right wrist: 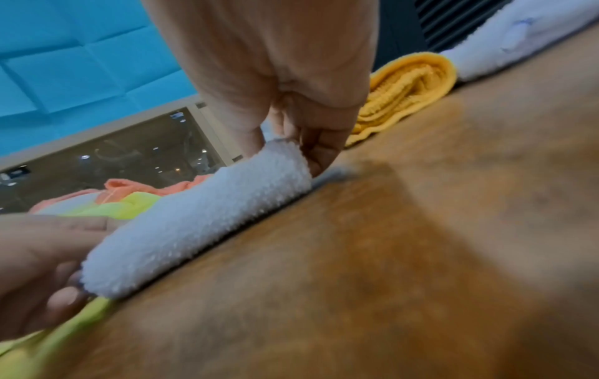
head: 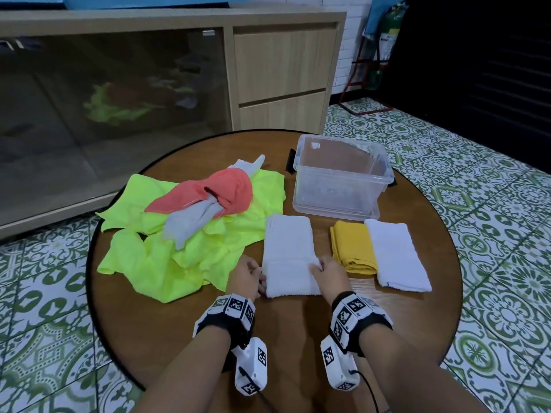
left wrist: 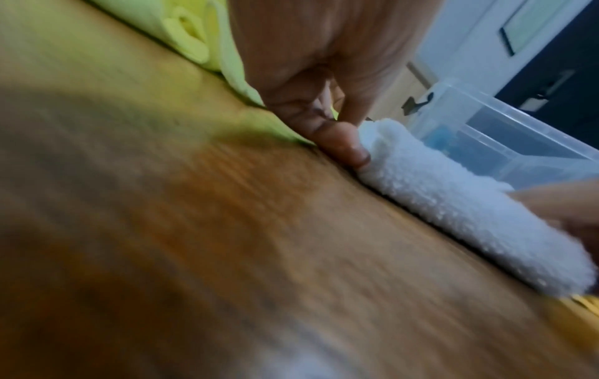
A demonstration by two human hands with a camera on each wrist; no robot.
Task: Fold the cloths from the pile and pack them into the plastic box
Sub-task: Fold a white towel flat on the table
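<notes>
White towel [head: 288, 254] lies on the tabletop [head: 298, 338] between your two hands, its near end turned over into a fold that you pinch at both corners. Your left hand [head: 248, 278] hides the fold's left corner in the head view; the left wrist view shows the thumb [left wrist: 343, 146] pressed against the towel's end, though most of that picture is smeared wood grain. Your right hand [head: 329, 274] covers the right corner, fingers curled over the fold's top edge. Just right of your right hand sit a folded yellow cloth [head: 353, 248] and a second folded white towel [head: 398, 257], touching each other. Beyond your right hand stands the clear plastic box [head: 340, 177]; what lies on its bottom is hard to make out through the plastic. Left of your left hand spreads the pile [head: 190, 222]: a neon yellow cloth under a coral one and a grey one. The tabletop is round, brown wood on a green-patterned tile floor [head: 492, 204], with a wooden cabinet [head: 283, 64] behind. Both wrists bend down, palms facing the towel.
</notes>
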